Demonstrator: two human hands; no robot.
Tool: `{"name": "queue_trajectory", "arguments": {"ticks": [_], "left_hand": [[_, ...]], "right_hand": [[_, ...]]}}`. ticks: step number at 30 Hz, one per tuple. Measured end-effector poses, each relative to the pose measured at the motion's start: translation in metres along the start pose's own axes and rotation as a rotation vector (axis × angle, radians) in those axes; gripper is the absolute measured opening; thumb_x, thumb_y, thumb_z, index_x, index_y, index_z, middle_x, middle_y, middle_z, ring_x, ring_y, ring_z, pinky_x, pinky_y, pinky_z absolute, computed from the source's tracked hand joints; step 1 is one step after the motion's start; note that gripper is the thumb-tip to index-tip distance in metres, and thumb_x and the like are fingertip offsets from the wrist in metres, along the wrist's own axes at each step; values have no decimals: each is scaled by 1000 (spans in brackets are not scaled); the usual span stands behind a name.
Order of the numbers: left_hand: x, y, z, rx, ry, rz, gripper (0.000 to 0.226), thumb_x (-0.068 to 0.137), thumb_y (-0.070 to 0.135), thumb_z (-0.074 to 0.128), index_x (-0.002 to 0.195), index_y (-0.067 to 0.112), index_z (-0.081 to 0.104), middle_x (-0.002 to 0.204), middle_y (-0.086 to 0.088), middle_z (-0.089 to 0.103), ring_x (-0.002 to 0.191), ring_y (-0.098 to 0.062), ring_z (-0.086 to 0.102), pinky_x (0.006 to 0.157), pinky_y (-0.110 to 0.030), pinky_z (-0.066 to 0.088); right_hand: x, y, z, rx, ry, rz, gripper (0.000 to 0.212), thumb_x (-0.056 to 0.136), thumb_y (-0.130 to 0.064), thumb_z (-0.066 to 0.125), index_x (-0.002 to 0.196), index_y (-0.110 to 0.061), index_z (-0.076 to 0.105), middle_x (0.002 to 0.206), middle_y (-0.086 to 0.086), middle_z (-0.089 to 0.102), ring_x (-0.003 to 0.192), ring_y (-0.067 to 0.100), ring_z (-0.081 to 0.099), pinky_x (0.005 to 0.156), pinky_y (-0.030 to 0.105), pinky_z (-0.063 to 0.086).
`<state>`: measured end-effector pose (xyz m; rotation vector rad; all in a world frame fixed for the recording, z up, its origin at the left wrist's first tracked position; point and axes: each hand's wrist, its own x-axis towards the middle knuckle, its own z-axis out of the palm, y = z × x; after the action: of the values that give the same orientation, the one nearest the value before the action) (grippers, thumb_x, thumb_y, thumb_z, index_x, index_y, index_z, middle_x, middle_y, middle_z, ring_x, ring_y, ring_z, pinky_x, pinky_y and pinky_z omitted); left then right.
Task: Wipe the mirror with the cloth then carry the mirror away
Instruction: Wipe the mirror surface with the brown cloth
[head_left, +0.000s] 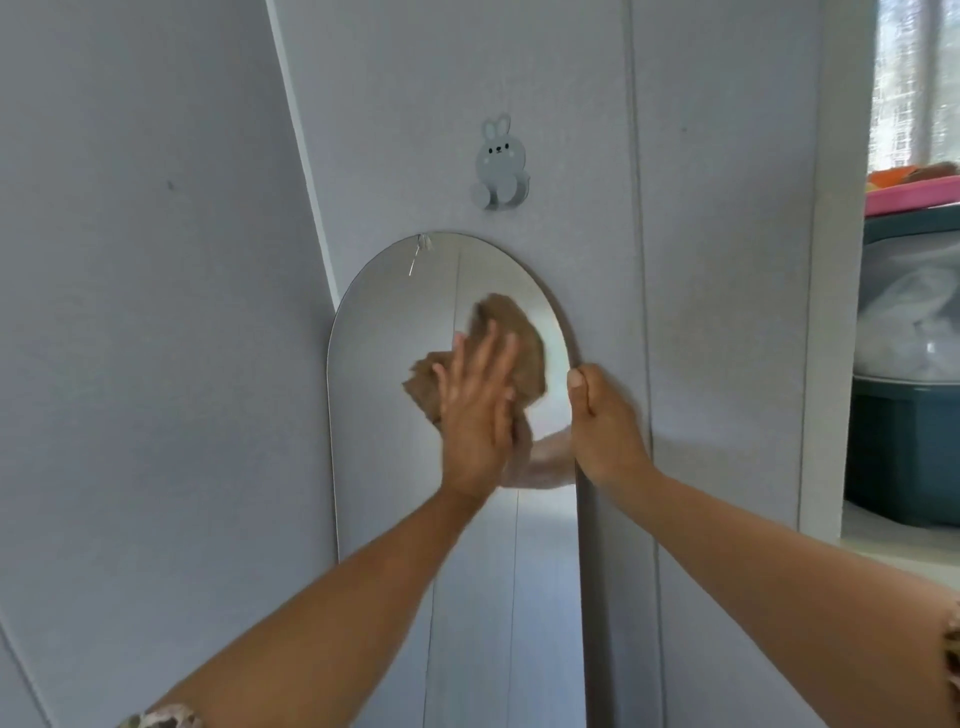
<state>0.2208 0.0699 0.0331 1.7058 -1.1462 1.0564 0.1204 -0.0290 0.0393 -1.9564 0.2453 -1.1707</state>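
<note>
My left hand (475, 410), fingers spread, presses the brown cloth (511, 353) flat on the mirror (384, 374); my right hand (605, 426) grips its right edge, seemingly against the grey wall (156, 312).

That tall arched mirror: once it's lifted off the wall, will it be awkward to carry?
Probably. The mirror looks thin, frameless and tall, so likely fragile and unwieldy. Its smooth edge, gripped only by the right hand, may be slippery. It should stay rigid, unlike the floppy cloth.
</note>
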Motion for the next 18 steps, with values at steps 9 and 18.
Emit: {"name": "queue_trajectory", "arguments": {"ticks": [9, 18], "left_hand": [[13, -87, -44, 39, 212, -955, 52, 108, 23, 20, 158, 24, 6, 167, 2, 2, 154, -25, 8, 122, -53, 8], [-71, 27, 23, -103, -72, -93, 50, 105, 25, 29, 154, 26, 22, 163, 13, 4, 154, -26, -8, 121, -44, -16]], "right_hand": [[-12, 4, 4, 90, 6, 99, 33, 103, -37, 30, 80, -18, 43, 66, -1, 41, 61, 11, 41, 58, 28, 37], [-35, 17, 10, 357, 5, 231, 37, 102, -41, 34, 117, -26, 63, 104, -11, 64, 97, 6, 59, 87, 19, 42]]}}
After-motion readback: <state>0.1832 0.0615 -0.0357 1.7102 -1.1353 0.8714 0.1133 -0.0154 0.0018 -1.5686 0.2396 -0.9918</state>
